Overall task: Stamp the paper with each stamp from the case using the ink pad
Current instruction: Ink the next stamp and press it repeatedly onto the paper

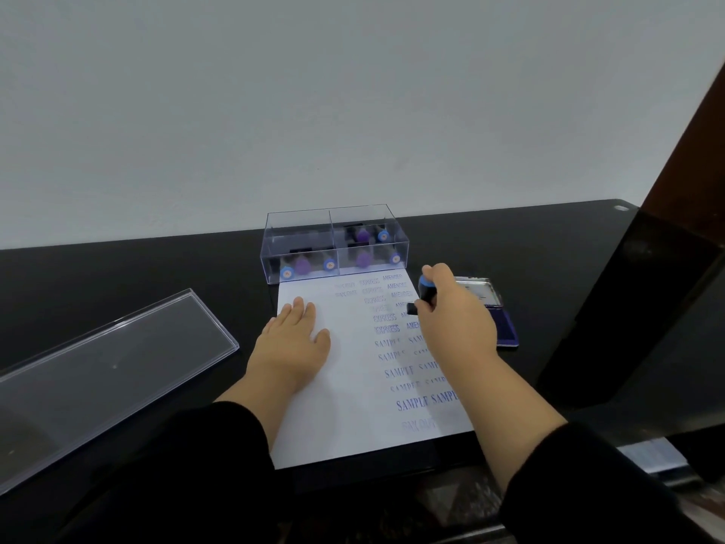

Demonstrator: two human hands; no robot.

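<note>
Spread flat, the left hand (295, 332) is pinning the paper (345, 386) on the worktop (157, 276). Farther right, the right hand (455, 308) is gripping 1 stamp (425, 294) over the AMENDED column; press straight down, without rocking.

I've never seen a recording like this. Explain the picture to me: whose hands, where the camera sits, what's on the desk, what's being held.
There is no machine here: a person wears one camera on the head, looking down at both hands. The left hand lies flat on the paper, steadying it. The right hand grips a blue-topped stamp at the paper's right side, among printed words such as SAMPLE and EXPRESS. On the black desk sit a clear case holding more stamps, its lid lying to the left, and an open ink pad beside the right hand.
</note>
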